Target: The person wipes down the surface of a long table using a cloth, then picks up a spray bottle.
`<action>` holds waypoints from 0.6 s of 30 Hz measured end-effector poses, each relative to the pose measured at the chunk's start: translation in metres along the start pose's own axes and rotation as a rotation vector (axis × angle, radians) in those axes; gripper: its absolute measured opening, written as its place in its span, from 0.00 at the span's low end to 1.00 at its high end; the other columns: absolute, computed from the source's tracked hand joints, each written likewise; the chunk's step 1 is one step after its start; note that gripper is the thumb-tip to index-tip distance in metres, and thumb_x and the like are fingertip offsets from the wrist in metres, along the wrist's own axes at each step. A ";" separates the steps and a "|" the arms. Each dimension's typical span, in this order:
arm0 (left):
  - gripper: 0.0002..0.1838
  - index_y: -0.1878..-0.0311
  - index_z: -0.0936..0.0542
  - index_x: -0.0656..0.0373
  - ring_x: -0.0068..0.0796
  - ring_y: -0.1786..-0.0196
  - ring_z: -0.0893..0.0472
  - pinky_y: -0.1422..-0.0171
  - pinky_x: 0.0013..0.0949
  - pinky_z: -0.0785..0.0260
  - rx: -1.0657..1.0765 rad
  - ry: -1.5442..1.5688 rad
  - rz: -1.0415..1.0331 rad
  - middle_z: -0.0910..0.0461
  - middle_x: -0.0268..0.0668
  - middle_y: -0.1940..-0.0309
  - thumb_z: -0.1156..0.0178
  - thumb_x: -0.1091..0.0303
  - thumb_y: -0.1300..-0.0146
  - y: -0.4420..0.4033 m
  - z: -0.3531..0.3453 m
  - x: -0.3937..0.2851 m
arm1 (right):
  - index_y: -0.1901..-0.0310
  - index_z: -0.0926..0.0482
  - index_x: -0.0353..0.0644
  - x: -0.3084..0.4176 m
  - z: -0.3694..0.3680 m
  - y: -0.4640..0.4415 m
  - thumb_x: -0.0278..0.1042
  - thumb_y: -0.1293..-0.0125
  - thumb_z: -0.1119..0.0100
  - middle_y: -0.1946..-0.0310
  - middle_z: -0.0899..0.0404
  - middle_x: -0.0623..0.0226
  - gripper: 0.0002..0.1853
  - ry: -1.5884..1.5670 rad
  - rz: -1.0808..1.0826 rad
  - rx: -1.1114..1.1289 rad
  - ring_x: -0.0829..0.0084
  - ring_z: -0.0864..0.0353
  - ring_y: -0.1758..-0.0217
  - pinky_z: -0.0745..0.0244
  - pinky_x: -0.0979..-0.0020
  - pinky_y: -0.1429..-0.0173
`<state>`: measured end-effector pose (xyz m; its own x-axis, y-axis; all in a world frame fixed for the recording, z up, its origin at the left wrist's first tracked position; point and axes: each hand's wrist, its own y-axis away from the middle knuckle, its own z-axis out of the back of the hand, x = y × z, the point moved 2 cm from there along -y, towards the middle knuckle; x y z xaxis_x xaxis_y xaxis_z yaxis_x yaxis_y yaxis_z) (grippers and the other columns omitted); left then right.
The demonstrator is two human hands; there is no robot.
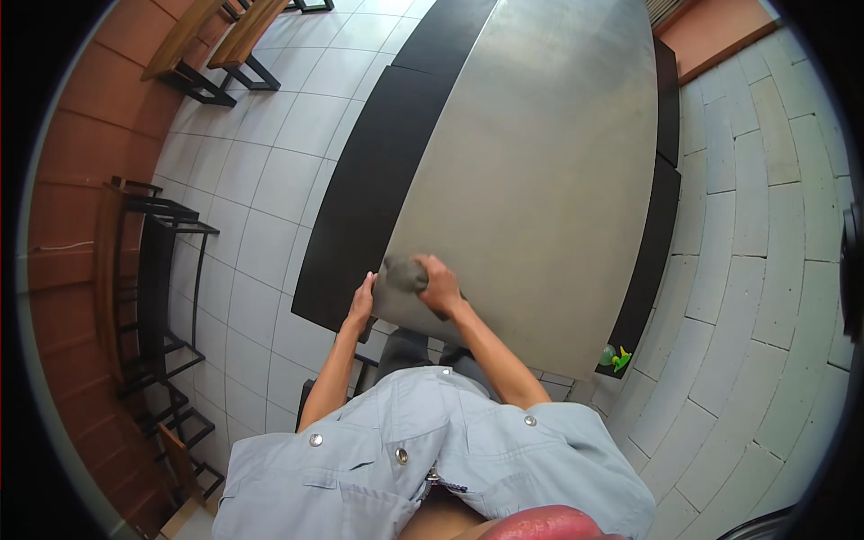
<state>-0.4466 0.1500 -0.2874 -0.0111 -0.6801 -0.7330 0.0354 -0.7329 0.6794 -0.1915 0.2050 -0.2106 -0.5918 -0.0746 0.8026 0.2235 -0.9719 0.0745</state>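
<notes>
My right hand point(439, 286) is closed on a bunched dark grey cloth point(405, 274), pressed on the near left corner of the metal tabletop point(531, 180). Slight blur softens the cloth's outline. Against the left edge of that same corner lies my left hand point(362, 301), its fingers stretched along the side and nothing visible in them.
Black panels point(378, 171) flank the metal top. A spray bottle with a green nozzle point(621, 359) is at the near right corner. Wooden benches point(247, 36) and a black-framed chair point(157, 279) stand left on the tiled floor point(243, 234). A white block wall point(747, 252) is right.
</notes>
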 end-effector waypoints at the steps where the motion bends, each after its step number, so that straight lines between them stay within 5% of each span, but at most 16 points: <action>1: 0.40 0.19 0.27 0.67 0.40 0.16 0.28 0.12 0.39 0.40 0.004 -0.057 0.001 0.24 0.49 0.20 0.50 0.38 0.13 0.001 -0.005 -0.009 | 0.34 0.19 0.49 0.002 0.008 0.014 0.26 0.45 0.28 0.43 0.16 0.54 0.33 0.040 0.065 0.030 0.44 0.16 0.42 0.18 0.48 0.39; 5: 0.50 0.14 0.37 0.70 0.53 0.12 0.35 0.09 0.44 0.44 -0.129 -0.567 -0.165 0.33 0.61 0.16 0.46 0.32 0.18 0.018 -0.041 -0.049 | 0.35 0.18 0.50 -0.036 0.035 0.072 0.24 0.51 0.28 0.46 0.15 0.57 0.36 0.227 0.077 0.040 0.50 0.16 0.44 0.20 0.51 0.46; 7: 0.59 0.10 0.47 0.68 0.58 0.10 0.41 0.08 0.48 0.47 -0.099 -0.632 -0.185 0.43 0.63 0.12 0.42 0.28 0.23 0.023 -0.053 -0.053 | 0.34 0.18 0.48 -0.081 0.070 0.088 0.27 0.50 0.27 0.47 0.15 0.57 0.36 0.255 0.054 -0.132 0.50 0.16 0.44 0.23 0.51 0.48; 9: 0.60 0.09 0.50 0.67 0.58 0.09 0.44 0.08 0.50 0.48 -0.102 -0.708 -0.201 0.46 0.62 0.11 0.41 0.27 0.24 0.016 -0.051 -0.053 | 0.31 0.19 0.48 -0.123 0.112 0.084 0.38 0.38 0.28 0.44 0.14 0.54 0.32 0.368 -0.140 -0.301 0.47 0.15 0.43 0.24 0.50 0.46; 14: 0.63 0.08 0.56 0.63 0.57 0.08 0.46 0.07 0.50 0.49 0.008 -0.657 -0.151 0.52 0.58 0.09 0.38 0.28 0.25 0.033 -0.044 -0.060 | 0.28 0.23 0.44 -0.170 0.170 -0.035 0.29 0.37 0.29 0.41 0.16 0.49 0.33 0.264 -0.220 -0.564 0.38 0.15 0.38 0.18 0.45 0.37; 18: 0.61 0.06 0.58 0.53 0.59 0.08 0.47 0.08 0.58 0.51 -0.046 -0.673 -0.105 0.51 0.54 0.08 0.41 0.26 0.25 0.031 -0.048 -0.048 | 0.31 0.22 0.42 -0.159 0.157 -0.184 0.29 0.40 0.26 0.42 0.15 0.47 0.32 0.214 -0.283 -0.504 0.39 0.15 0.38 0.17 0.45 0.36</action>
<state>-0.3975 0.1608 -0.2326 -0.6352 -0.4795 -0.6054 0.0428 -0.8046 0.5923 -0.0168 0.4304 -0.2587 -0.7289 0.2093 0.6518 -0.3278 -0.9426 -0.0639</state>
